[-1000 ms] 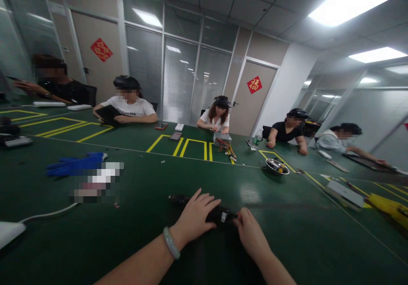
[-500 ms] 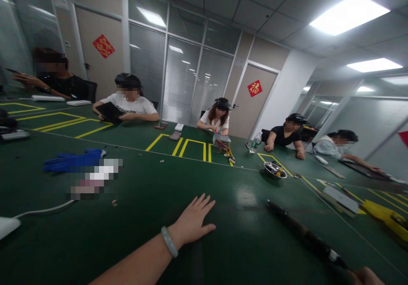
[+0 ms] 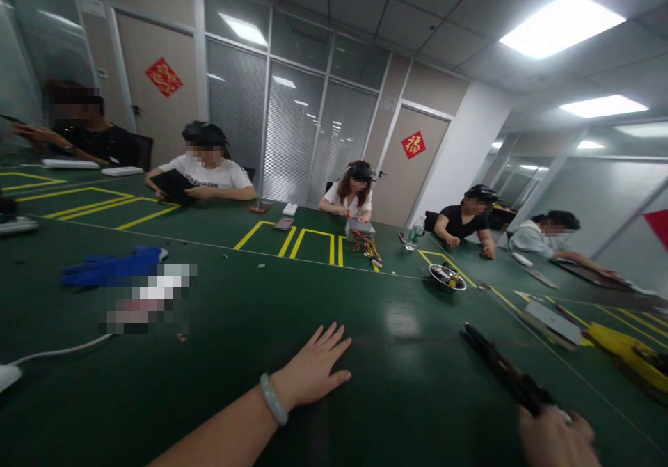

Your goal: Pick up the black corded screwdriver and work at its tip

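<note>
My left hand (image 3: 316, 369) lies flat on the green table (image 3: 234, 355), palm down with its fingers spread, and holds nothing. A pale bangle (image 3: 273, 399) circles that wrist. At the lower right, my right hand (image 3: 556, 433) is closed round the near end of a long, dark, stick-like object (image 3: 504, 368). Its narrow black tip points away from me and to the left. Blur and dark colour hide its exact kind, and the bottom edge of the view cuts off part of the hand.
Left lie blue gloves (image 3: 112, 266) and a pixelated item (image 3: 151, 300) near a white cable (image 3: 67, 351). Ahead stand a metal bowl (image 3: 447, 278), a water bottle (image 3: 415, 234) and a metal box with wires (image 3: 368, 244). Right are a yellow case (image 3: 626, 355) and a pale box (image 3: 553, 322). Several people sit opposite.
My right hand has come further into view, moving up and left. The dark object it holds looks shorter, with its tip further right. My left hand stays flat; the view shifts slightly.
</note>
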Demonstrator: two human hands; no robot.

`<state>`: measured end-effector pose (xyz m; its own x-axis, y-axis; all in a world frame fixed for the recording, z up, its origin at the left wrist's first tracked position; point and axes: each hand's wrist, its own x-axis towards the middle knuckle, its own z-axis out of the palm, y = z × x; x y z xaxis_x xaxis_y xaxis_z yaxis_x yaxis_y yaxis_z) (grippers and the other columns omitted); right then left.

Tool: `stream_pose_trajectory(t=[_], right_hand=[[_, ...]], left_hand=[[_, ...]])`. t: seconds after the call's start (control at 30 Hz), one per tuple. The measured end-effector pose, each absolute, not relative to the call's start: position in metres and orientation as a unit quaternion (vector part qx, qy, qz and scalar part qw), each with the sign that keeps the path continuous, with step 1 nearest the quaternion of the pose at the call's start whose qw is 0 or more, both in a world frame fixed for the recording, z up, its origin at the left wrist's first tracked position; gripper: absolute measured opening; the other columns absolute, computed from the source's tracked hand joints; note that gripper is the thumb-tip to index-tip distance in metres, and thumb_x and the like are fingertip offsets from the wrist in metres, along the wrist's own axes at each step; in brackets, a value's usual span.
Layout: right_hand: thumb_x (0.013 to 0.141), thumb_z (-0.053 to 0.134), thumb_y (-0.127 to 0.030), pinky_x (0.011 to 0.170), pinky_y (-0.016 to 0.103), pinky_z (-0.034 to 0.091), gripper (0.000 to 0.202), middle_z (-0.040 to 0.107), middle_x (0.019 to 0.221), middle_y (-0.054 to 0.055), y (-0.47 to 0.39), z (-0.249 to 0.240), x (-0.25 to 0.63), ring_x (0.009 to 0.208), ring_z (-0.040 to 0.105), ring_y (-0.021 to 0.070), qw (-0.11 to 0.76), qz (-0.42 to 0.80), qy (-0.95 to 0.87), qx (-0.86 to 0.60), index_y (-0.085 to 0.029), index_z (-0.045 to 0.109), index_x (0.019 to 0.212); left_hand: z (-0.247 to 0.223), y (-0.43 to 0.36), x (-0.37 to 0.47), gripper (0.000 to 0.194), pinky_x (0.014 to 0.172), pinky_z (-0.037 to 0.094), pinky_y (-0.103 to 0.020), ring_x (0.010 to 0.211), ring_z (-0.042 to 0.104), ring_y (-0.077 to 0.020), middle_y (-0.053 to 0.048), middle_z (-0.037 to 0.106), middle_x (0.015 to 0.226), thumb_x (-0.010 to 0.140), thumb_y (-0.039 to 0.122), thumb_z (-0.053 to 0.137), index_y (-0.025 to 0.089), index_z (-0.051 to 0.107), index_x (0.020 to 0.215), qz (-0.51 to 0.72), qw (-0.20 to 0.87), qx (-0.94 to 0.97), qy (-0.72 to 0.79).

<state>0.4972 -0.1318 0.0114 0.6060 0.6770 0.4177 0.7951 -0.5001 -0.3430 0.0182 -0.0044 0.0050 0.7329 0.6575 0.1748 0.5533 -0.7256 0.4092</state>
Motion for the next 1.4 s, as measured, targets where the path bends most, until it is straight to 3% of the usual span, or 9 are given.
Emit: stream_pose_trajectory(t=[0.03,0.1,0.2,0.3,0.4,0.57,1.07,1.4], right_hand=[[0.075,0.044,-0.060,0.070,0.058,0.046,0.045,0.055,0.117,0.029,-0.121,0.018,0.459,0.090,0.063,0.0405,0.240,-0.126,-0.433,-0.860,-0.024,0.065,0.090],[0.084,0.038,-0.055,0.094,0.051,0.044,0.053,0.042,0.142,0.021,-0.098,0.027,0.377,0.120,0.052,0.0348,0.250,-0.106,-0.552,-0.788,-0.019,0.059,0.117],[0.093,0.037,-0.043,0.111,0.044,0.033,0.050,0.035,0.151,0.007,-0.074,0.029,0.266,0.137,0.035,0.0243,0.243,0.003,-0.716,-0.654,-0.023,0.046,0.137],[0.094,0.041,-0.037,0.116,0.042,0.023,0.053,0.033,0.154,0.000,-0.063,0.025,0.198,0.142,0.026,0.0216,0.195,0.108,-0.830,-0.512,-0.030,0.035,0.146],[0.095,0.042,-0.042,0.117,0.043,0.020,0.052,0.036,0.152,-0.001,-0.060,0.024,0.179,0.141,0.028,0.0214,0.173,0.189,-0.853,-0.455,-0.034,0.034,0.146],[0.092,0.049,-0.051,0.117,0.046,0.016,0.058,0.034,0.153,0.000,-0.060,0.028,0.192,0.142,0.026,0.0236,0.168,0.257,-0.830,-0.466,-0.037,0.034,0.145],[0.090,0.052,-0.051,0.118,0.046,0.011,0.061,0.028,0.155,-0.002,-0.057,0.029,0.196,0.144,0.020,0.0227,0.153,0.295,-0.819,-0.468,-0.039,0.031,0.147],[0.073,0.072,-0.051,0.117,0.047,0.007,0.085,0.027,0.156,0.001,-0.056,0.031,0.196,0.144,0.018,0.0266,0.139,0.313,-0.814,-0.469,-0.037,0.032,0.146]], left_hand=[[0.005,-0.005,0.019,0.062,0.117,0.015,-0.048,0.146,0.015,-0.0260,-0.006,0.020,0.158,0.096,0.057,0.038,0.029,0.025,0.150,0.161,0.166,0.922,0.312],[0.004,-0.007,0.021,0.058,0.117,0.016,-0.045,0.145,0.016,-0.0239,-0.004,0.020,0.158,0.099,0.052,0.036,0.030,0.024,0.151,0.163,0.167,0.932,0.277],[-0.001,-0.008,0.023,0.056,0.117,0.017,-0.046,0.145,0.017,-0.0241,-0.003,0.021,0.158,0.098,0.045,0.041,0.032,0.025,0.150,0.159,0.159,0.942,0.249],[-0.006,-0.007,0.024,0.064,0.118,0.015,-0.048,0.146,0.014,-0.0259,-0.003,0.017,0.159,0.094,0.032,0.049,0.031,0.020,0.151,0.131,0.149,0.950,0.242],[-0.009,-0.005,0.024,0.070,0.118,0.015,-0.048,0.146,0.014,-0.0272,-0.004,0.012,0.159,0.091,0.022,0.049,0.031,0.016,0.152,0.098,0.149,0.955,0.239],[-0.013,-0.003,0.025,0.073,0.118,0.011,-0.049,0.146,0.010,-0.0281,-0.002,0.011,0.159,0.091,0.026,0.052,0.035,0.013,0.152,0.099,0.140,0.961,0.218],[-0.023,0.001,0.026,0.078,0.118,0.011,-0.048,0.146,0.010,-0.0282,-0.001,0.008,0.160,0.090,0.028,0.051,0.034,0.005,0.153,0.085,0.088,0.967,0.221],[-0.023,-0.002,0.033,0.087,0.116,0.009,-0.055,0.146,0.006,-0.0329,-0.006,0.012,0.159,0.084,0.028,0.062,0.032,0.009,0.153,0.051,0.066,0.971,0.225]])
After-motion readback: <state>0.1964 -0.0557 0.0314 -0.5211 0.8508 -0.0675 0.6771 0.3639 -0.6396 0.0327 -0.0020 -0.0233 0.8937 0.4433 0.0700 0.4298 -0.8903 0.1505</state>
